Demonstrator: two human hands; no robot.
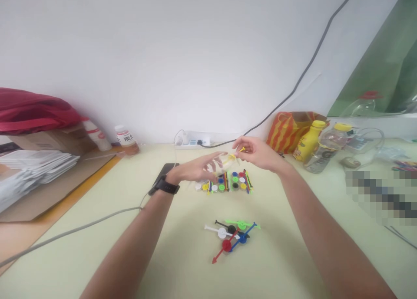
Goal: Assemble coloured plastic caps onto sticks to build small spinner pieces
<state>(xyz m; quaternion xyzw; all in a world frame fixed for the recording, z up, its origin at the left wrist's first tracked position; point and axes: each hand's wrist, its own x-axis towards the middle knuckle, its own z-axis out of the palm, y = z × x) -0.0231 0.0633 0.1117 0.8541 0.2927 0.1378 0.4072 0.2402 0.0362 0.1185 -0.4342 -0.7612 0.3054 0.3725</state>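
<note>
My left hand (pixel 198 166) is closed around a clear plastic packet (pixel 224 162), tilted above the table; whether it is a bag or a box I cannot tell. At the packet's right end my right hand (pixel 257 153) pinches a small yellow arrow spinner (pixel 241 150), partly hidden by the fingers. Behind and below the hands lie clear packs of coloured discs and sticks (pixel 235 180). Closer to me is a loose pile of arrow spinners: a red one (pixel 226 245), a blue one (pixel 243 238), a white one (pixel 222 233), a black one (pixel 231 229) and a green one (pixel 241 225).
A phone (pixel 164 174) lies by my left wrist, with a cable (pixel 97 219) running left. Farther left are a bottle (pixel 126 139) and stacked white packets (pixel 42 166) on cardboard. A power strip (pixel 195 142) lies by the wall; a striped bag (pixel 286 132) and yellow bottle (pixel 308 142) stand right.
</note>
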